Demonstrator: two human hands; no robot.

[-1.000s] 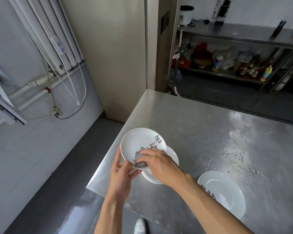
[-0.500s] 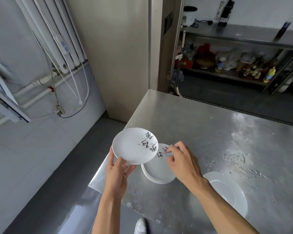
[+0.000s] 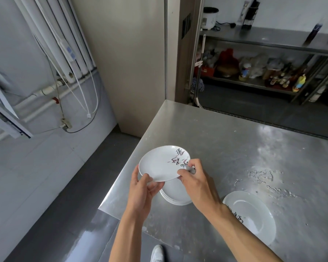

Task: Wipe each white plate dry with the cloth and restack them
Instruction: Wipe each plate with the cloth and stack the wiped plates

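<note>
My left hand [image 3: 142,188] grips the near rim of a white plate [image 3: 162,163] with dark painted marks, holding it tilted above the table corner. My right hand [image 3: 196,183] holds a small grey cloth [image 3: 191,169] bunched in its fingers against the plate's right rim. Under both hands a stack of white plates [image 3: 175,195] sits on the steel table [image 3: 225,148]. A single white plate [image 3: 254,212] with painted marks lies flat to the right, beside my right forearm.
Water drops [image 3: 263,178] are spread on the table to the right of the stack. The table's left edge and near corner are close to my hands, with dark floor below. A shelf unit [image 3: 263,76] with bottles stands beyond the table.
The cloth came off the plate's centre as my right hand moved right over the stack. It has now returned to the plate's right rim with the cloth. The left hand kept its hold.
</note>
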